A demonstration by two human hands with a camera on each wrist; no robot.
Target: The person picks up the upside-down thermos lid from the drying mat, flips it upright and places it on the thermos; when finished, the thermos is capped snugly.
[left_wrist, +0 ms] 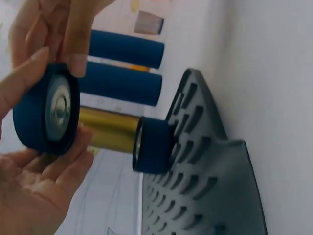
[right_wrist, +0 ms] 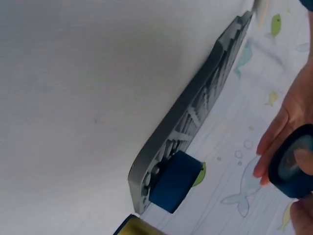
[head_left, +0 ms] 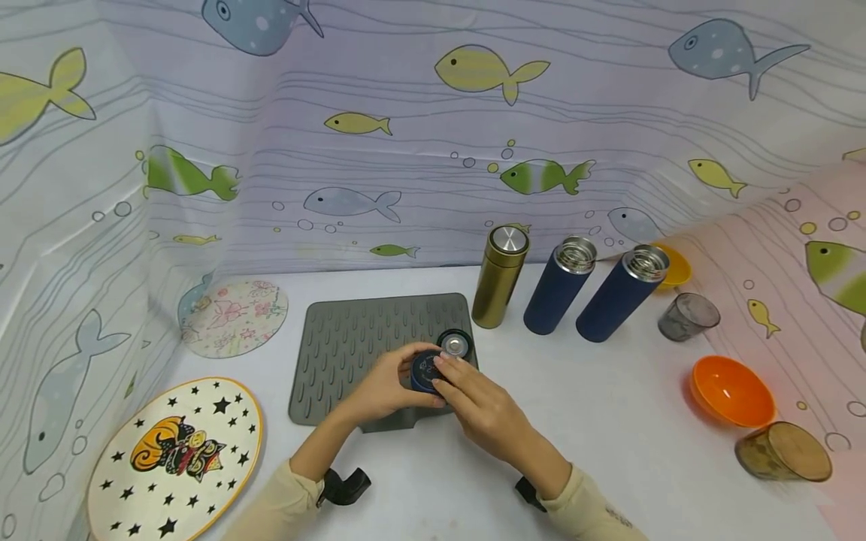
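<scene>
Above the right part of the grey ridged drying mat (head_left: 358, 338), both hands hold a navy bottle lid (head_left: 424, 372). My left hand (head_left: 386, 387) grips its side between thumb and fingers, while fingers of my right hand (head_left: 490, 413) pinch its rim from the other side. The left wrist view shows the pale, metallic underside of the held lid (left_wrist: 32, 115). A second navy lid (head_left: 455, 343) lies inner side up on the mat near its right edge, close behind the hands.
A gold bottle (head_left: 499, 278) and two lidless navy bottles (head_left: 558, 285) stand at the back right. Farther right are an orange bowl (head_left: 732, 391), a yellow bowl (head_left: 676, 267), a grey glass (head_left: 686, 317) and an amber glass (head_left: 781, 453). Two patterned oval placemats (head_left: 237, 319) lie left.
</scene>
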